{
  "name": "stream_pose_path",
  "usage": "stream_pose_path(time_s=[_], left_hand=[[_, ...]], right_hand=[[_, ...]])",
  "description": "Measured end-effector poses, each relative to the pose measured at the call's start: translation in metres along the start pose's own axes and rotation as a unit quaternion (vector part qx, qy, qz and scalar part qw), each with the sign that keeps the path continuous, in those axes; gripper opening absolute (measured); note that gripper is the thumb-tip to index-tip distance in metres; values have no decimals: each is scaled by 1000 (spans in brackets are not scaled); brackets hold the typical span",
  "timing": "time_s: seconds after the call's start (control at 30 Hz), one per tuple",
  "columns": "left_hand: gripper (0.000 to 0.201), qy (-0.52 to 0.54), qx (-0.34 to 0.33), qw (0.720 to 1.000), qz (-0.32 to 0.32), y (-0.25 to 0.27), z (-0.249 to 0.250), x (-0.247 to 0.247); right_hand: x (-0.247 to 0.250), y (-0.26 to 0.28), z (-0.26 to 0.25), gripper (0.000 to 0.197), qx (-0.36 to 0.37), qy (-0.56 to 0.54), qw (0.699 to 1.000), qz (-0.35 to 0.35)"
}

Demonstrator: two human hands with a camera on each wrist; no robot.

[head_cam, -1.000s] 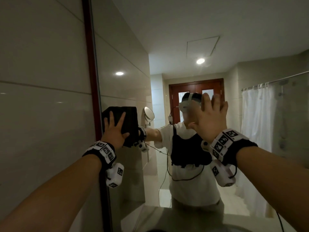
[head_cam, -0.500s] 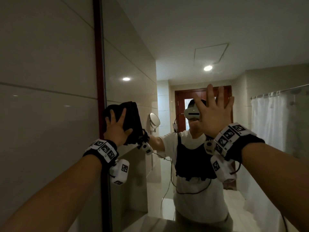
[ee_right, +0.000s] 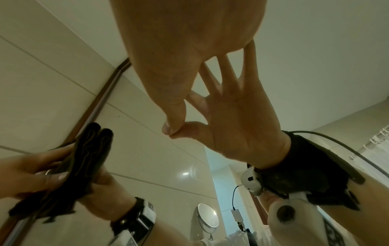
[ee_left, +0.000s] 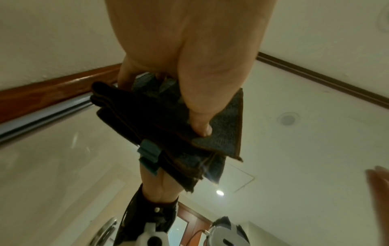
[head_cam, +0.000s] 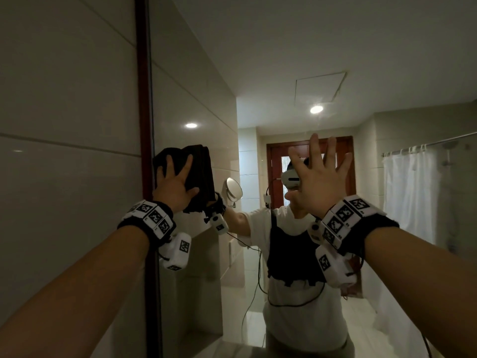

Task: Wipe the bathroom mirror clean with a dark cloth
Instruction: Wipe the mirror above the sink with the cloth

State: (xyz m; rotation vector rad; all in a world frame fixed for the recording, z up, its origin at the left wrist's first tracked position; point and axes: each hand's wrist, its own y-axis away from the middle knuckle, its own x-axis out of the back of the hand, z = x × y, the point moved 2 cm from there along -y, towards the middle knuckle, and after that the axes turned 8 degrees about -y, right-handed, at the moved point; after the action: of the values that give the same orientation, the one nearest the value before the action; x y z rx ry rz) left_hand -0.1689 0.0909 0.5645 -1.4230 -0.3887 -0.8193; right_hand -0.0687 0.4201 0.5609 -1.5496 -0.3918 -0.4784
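A folded dark cloth [head_cam: 200,166] lies flat against the bathroom mirror [head_cam: 258,60], close to its red-brown left frame [head_cam: 141,99]. My left hand [head_cam: 175,187] presses it to the glass with straight, spread fingers. In the left wrist view the thumb of the left hand [ee_left: 189,50] lies on the cloth [ee_left: 221,133]. My right hand [head_cam: 317,182] rests on the bare glass further right, fingers spread and holding nothing. The right wrist view shows the right hand [ee_right: 179,50] touching its own reflection, with the cloth [ee_right: 90,149] at lower left.
A tiled wall [head_cam: 64,125] runs along the left of the mirror frame. The glass reflects a person in a headset, a round wall mirror [head_cam: 233,189], a wooden door [head_cam: 278,164] and a white shower curtain [head_cam: 407,197].
Both hands have slid a little upward on the glass, the left one taking the cloth with it. The right hand's fingers have spread wider. The head view has tilted up.
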Motion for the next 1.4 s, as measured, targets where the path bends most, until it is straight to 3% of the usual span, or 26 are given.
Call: stream_pose_path(time_s=[0.1, 0.23, 0.37, 0.6, 0.83, 1.03, 1.2, 1.4], left_hand=[[88, -37, -19, 999, 10, 3, 20, 7], [86, -94, -107, 989, 27, 15, 90, 12], [85, -103, -131, 985, 33, 22, 122, 11], [84, -104, -132, 985, 44, 20, 103, 7], [87, -62, -58, 996, 23, 17, 60, -1], [90, -37, -35, 999, 6, 14, 20, -3], [91, -20, -19, 1000, -4, 2, 5, 7], [93, -9, 4, 1000, 3, -26, -15, 18]], right_hand=[[0, 0, 1, 110, 2, 8, 1000, -8], [0, 0, 1, 112, 6, 10, 1000, -11], [2, 2, 2, 110, 10, 8, 1000, -14], [0, 3, 4, 109, 9, 3, 1000, -11], [6, 6, -2, 106, 5, 16, 1000, -9], [28, -5, -7, 77, 5, 26, 999, 27], [40, -28, 5, 97, -13, 28, 999, 12], [28, -29, 13, 98, -27, 5, 1000, 9]])
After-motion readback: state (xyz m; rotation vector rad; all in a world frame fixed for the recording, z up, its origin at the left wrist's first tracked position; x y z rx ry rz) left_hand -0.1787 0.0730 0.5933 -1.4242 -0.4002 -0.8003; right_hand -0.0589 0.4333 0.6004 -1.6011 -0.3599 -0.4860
